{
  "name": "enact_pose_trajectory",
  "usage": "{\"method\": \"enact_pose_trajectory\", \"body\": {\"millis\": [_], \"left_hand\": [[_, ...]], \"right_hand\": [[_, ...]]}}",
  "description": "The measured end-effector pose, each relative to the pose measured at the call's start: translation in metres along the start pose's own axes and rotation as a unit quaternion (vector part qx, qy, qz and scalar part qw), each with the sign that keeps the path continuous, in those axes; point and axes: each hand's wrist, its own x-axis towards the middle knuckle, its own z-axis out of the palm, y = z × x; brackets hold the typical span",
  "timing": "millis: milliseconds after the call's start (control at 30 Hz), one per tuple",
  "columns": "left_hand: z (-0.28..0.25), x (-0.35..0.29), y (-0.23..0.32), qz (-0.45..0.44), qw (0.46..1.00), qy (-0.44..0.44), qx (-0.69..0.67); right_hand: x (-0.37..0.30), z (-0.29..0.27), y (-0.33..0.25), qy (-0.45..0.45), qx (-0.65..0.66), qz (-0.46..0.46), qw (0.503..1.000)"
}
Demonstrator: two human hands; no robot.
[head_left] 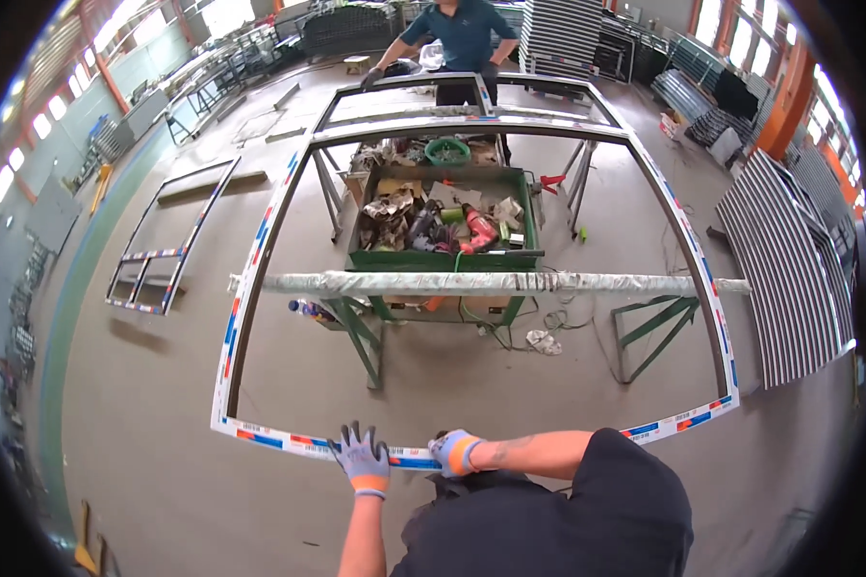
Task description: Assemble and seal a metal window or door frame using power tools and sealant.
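A large window frame (269,438), covered in white, blue and red protective film, lies flat in front of me on supports. Its nearest rail runs just before my body. My left hand (361,460), in a grey and orange work glove, rests on that rail with its fingers spread. Close by to the right, my gloved right hand (455,452) is curled round the same rail; its fingertips are partly hidden. At the far end a co-worker (459,37) in a dark teal shirt stands with gloved hands at the frame's far side.
A wrapped bar (491,283) crosses beneath the frame on green trestles (361,341). Beyond it, a green tool cart (438,259) holds a red power drill (479,229) and scraps. A smaller frame (188,221) lies to the left; stacked striped profiles (784,279) lean at right.
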Motion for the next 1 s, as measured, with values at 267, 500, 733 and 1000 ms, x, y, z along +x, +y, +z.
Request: {"method": "enact_pose_trajectory", "body": {"millis": [267, 500, 733, 1000], "left_hand": [[0.014, -0.005, -0.039, 0.051, 0.998, -0.041, 0.011], [0.012, 0.007, -0.057, 0.164, 0.986, -0.011, -0.041], [0.015, 0.001, -0.045, 0.125, 0.992, -0.003, -0.03], [0.058, -0.015, 0.084, 0.256, 0.964, 0.046, -0.058]], "right_hand": [[0.032, 0.029, -0.006, 0.018, -0.002, 0.023, 1.0], [-0.052, 0.026, -0.019, 0.258, 0.014, 0.189, 0.947], [-0.263, 0.274, 0.041, 0.476, 0.279, 0.663, 0.506], [-0.368, 0.738, -0.158, 0.453, 0.456, 0.76, 0.094]]}}
